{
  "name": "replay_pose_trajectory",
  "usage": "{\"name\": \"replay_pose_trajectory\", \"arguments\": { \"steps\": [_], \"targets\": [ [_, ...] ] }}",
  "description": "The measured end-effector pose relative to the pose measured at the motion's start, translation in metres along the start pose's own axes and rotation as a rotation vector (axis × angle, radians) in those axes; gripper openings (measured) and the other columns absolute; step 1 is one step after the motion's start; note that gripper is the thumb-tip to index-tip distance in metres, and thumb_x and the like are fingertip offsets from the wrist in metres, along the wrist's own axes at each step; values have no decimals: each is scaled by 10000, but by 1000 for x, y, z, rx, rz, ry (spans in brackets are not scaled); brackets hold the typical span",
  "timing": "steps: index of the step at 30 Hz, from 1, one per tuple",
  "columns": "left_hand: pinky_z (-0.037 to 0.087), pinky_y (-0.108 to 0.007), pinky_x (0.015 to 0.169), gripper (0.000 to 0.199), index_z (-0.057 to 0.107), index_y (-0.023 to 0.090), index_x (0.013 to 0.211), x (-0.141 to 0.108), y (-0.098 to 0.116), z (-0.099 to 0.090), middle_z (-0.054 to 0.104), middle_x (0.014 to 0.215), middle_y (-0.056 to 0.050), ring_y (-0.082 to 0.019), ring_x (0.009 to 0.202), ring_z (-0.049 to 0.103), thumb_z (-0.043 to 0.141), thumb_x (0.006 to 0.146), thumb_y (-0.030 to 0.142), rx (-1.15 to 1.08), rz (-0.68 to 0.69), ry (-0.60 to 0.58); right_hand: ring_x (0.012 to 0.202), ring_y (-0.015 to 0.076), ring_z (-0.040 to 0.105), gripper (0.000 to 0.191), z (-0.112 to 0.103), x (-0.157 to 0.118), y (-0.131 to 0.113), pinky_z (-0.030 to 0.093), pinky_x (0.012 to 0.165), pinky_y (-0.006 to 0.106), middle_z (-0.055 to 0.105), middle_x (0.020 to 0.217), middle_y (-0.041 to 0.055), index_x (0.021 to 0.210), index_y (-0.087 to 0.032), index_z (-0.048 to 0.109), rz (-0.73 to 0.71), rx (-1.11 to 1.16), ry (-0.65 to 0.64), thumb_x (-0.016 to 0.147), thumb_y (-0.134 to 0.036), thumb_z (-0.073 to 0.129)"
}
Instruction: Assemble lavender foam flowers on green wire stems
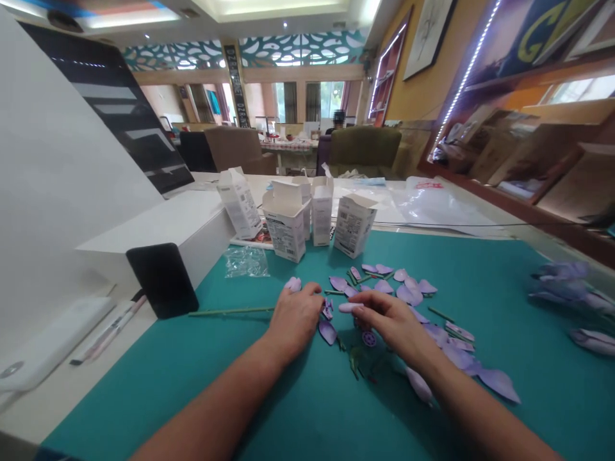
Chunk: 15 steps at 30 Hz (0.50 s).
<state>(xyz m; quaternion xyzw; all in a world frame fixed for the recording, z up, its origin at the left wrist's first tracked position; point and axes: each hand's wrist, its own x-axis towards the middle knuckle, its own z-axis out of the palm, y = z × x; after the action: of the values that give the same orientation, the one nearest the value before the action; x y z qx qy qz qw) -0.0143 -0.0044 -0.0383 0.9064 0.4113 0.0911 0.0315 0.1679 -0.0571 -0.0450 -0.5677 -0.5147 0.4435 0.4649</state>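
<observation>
My left hand (298, 315) is low over the green mat (480, 269), its fingers curled round the flower end of a green stem (230, 312) that points left. A pale purple bloom (293, 283) shows above its fingers. Between thumb and fingertips, my right hand (389, 320) pinches a small light purple piece (350, 307). Below and between the hands lie a loose petal (327, 332), a round purple disc (369, 339) and small green parts (354, 362). Many purple petals (410, 294) are spread around and beyond my right hand.
Open white cartons (284, 224) stand at the mat's back edge beside a clear plastic bag (246, 262). A black phone (162, 280) leans against a white box (158, 224) at left, near pens (108, 333). More purple flowers (567, 285) lie far right. A person sits far back.
</observation>
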Motion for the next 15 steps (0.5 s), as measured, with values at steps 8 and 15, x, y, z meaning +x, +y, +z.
{"name": "replay_pose_trajectory", "arguments": {
  "steps": [8,15],
  "targets": [
    [365,-337,799,286,657,180,947,1,-2,-4,634,1091,-65,-203,936,578,374,954,219,-48,45,43,558,109,481,335,1,12,10,373,526,248,560,648,-25,900,-144,641,-42,38,25,700,-412,663],
    [366,-334,745,277,649,177,930,2,2,-4,643,1039,-50,-197,889,584,378,956,225,-69,67,52,577,108,467,257,1,13,22,359,534,242,550,660,-26,897,-163,655,-96,60,29,734,-362,644]
  ]
}}
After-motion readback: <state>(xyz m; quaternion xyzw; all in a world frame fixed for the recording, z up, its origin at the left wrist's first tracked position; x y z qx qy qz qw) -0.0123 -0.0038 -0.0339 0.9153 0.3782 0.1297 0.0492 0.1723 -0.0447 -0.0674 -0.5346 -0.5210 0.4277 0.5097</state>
